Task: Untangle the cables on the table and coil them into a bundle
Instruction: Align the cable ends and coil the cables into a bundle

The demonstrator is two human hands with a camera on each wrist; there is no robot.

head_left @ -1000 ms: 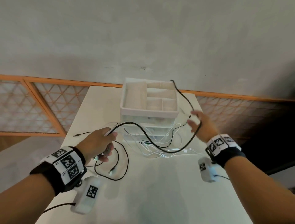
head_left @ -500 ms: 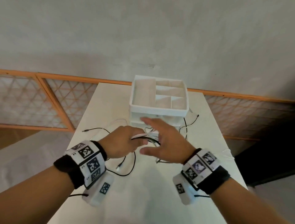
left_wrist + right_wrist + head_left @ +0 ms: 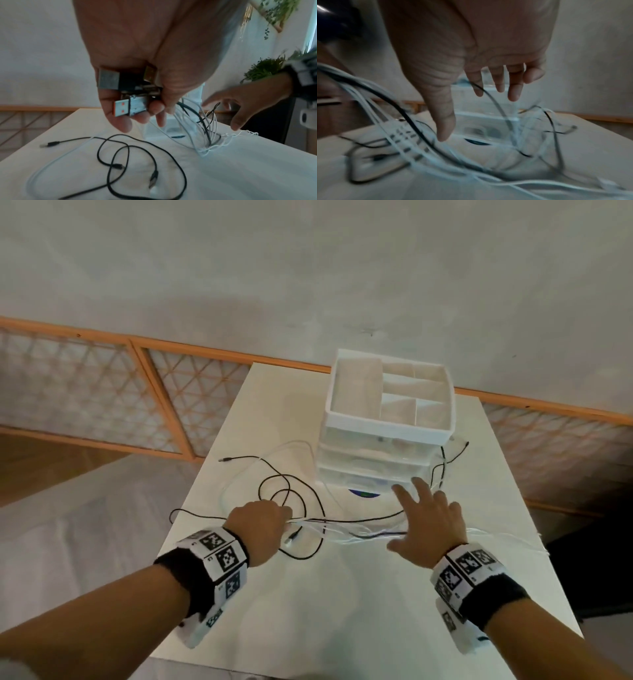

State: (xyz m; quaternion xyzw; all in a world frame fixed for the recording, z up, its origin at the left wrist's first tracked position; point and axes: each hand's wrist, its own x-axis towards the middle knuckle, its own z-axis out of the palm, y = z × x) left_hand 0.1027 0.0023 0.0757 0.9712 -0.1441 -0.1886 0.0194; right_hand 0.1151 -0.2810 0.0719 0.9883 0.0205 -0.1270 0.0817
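Both hands work over the white table (image 3: 342, 611). Curled fingers of the left hand (image 3: 260, 527) clutch a bunch of USB plugs (image 3: 126, 93), one with an orange tongue; from the head view the fist hides them. White cables (image 3: 359, 532) and a black cable (image 3: 359, 520) run from that fist across to the right hand (image 3: 430, 525), which is spread wide, fingers straight and apart, gripping nothing. The wrist view there is badly blurred; a black strand seems to cross the forefinger, though whether it touches is hard to tell. More black cable lies in loose loops (image 3: 291, 498) near the table's left edge, with one small plug (image 3: 224, 460) pointing towards that edge. Thin white strands (image 3: 507, 539) trail to the right edge, and their ends are too faint to make out. A white drawer box (image 3: 387, 426) with an open divided tray on top stands near the far edge, and black cable passes behind its right side, partly hidden.
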